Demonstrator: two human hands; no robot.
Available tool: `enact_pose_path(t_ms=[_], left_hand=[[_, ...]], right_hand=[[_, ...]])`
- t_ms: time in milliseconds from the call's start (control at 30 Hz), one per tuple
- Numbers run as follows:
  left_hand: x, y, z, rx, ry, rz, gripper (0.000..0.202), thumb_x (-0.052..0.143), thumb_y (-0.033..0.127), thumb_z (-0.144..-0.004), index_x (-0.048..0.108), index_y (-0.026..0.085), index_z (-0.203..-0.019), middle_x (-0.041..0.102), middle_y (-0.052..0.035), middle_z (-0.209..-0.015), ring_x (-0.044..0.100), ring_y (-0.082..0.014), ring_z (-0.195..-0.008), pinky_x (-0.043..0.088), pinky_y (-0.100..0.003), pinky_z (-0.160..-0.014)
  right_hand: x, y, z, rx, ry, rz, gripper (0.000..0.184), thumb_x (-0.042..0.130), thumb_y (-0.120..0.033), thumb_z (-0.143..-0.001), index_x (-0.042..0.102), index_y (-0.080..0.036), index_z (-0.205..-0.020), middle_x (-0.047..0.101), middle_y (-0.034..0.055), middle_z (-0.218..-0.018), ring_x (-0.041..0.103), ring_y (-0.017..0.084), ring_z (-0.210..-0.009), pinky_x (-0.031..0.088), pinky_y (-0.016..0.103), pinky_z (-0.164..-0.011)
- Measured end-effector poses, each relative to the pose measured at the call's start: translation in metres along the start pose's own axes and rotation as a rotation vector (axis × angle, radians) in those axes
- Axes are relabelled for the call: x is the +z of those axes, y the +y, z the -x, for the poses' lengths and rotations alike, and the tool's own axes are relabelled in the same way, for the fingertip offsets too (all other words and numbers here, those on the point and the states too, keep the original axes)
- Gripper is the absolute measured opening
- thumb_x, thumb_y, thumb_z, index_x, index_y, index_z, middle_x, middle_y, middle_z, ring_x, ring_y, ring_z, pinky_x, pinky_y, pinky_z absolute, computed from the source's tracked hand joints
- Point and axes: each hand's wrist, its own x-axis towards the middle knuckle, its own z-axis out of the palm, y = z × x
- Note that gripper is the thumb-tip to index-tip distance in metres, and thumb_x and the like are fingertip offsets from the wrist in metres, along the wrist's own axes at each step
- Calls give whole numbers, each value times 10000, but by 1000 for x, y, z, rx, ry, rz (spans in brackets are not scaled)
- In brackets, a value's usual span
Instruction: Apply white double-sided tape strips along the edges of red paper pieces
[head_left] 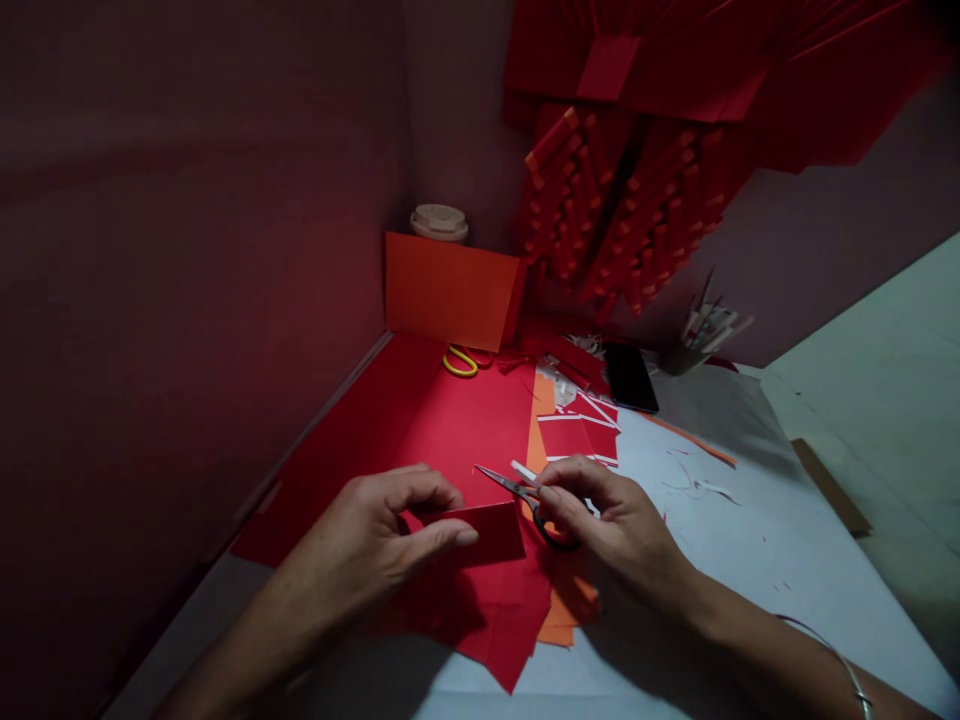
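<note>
The left hand [379, 530] has a folded-looking piece of red card [491, 535] pinched between thumb and fingers, its free end pointing across at the right hand [619, 515]. That right hand is narrow, thumb and forefinger closed on the dark-handled scissors [517, 488] near the pivot, blades aimed left, just beyond the card's upper edge. So the card sits between the two hands, held by the left only, and a white strip [523, 471] shows beside the right fingertips.

Beneath them, big red paper [480, 420] spreads along the tabletop [750, 500] toward its left edge, with orange paper [556, 632] peeking out on the right. Just past the right hand lie red pieces with white borders [566, 437].

Farther out, a yellow looped handle [460, 362] lies in front of an orange card [450, 290] standing at the far left corner, a lidded cup [439, 222] behind it. Toward the far edge there's a phone [630, 378], then a pen holder [679, 357] near the far right corner. Above it all, red rolls with orange ends [555, 190] hang on the wall.
</note>
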Motion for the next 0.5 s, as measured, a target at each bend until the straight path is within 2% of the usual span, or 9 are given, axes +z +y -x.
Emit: enact_pose_path(t_ms=[100, 267, 367, 500], left_hand=[[-2, 9, 4, 58, 51, 60, 150, 641, 332, -784, 696, 193, -781, 668, -32, -787, 602, -159, -684, 472, -229, -588], [-1, 15, 10, 102, 63, 53, 105, 612, 308, -830, 643, 227, -889, 690, -8, -841, 656, -163, -820, 505, -225, -720], [0, 22, 12, 114, 145, 65, 114, 566, 277, -857, 560, 232, -961, 689, -12, -847, 672, -168, -822, 518, -224, -680], [-3, 29, 5, 82, 144, 209, 52, 551, 262, -860, 559, 211, -870, 658, 15, -723, 653, -132, -683, 514, -201, -613]], right_hand=[[-1, 2, 1, 43, 30, -94, 150, 592, -340, -885, 644, -199, -886, 582, -12, -693, 537, 111, -583, 468, 225, -547], [-1, 0, 2, 126, 56, -235, 203, 632, -403, -857, 611, -205, -898, 539, -40, -627, 525, 103, -514, 467, 224, -498], [-4, -5, -1, 149, 89, -267, 215, 638, -415, -849, 599, -207, -882, 534, -46, -598, 522, 101, -497, 461, 213, -476], [-16, -6, -5, 72, 181, -267, 199, 648, -397, -853, 602, -213, -914, 544, -47, -597, 545, 101, -536, 461, 194, -500]])
